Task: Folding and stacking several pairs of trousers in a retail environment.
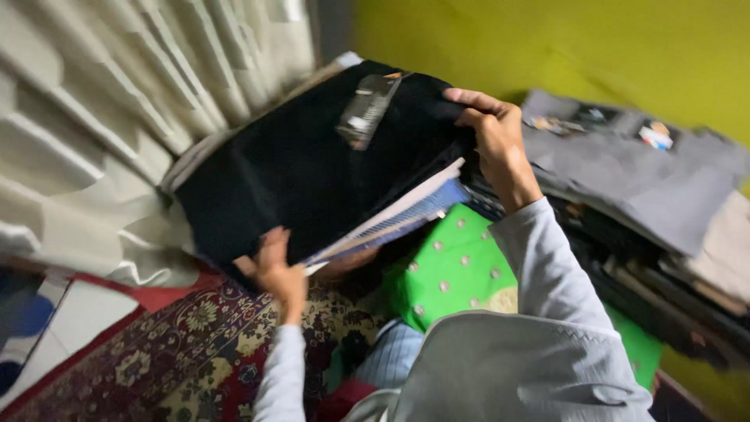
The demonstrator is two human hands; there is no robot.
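A: Where are the hands, and what do they hold?

B: The left hand (277, 270), lower centre of the frame, grips the lower edge of a folded black cloth (305, 168); its fingers are closed on that edge from beneath. The right hand (494, 139), upper centre right, is clamped over the cloth's upper right corner, thumb on top.

A: And the cloth itself?

B: It fills the middle of the frame, tilted, with a dark label (367, 109) on its upper face. Under it, thin white and blue folded pieces (406, 215) fan out at the lower right edge; whether either hand pinches them too cannot be told.

A: What lies around it?

B: Just below right, a green fabric with pale dots (453, 270). At right, a stack of folded cloths (648, 234) topped by a grey one (625, 176), against a yellow-green wall (594, 47). At upper left, a pale pleated curtain (94, 117). At lower left, a patterned red carpet (180, 352). Both arms wear light grey sleeves (539, 273)
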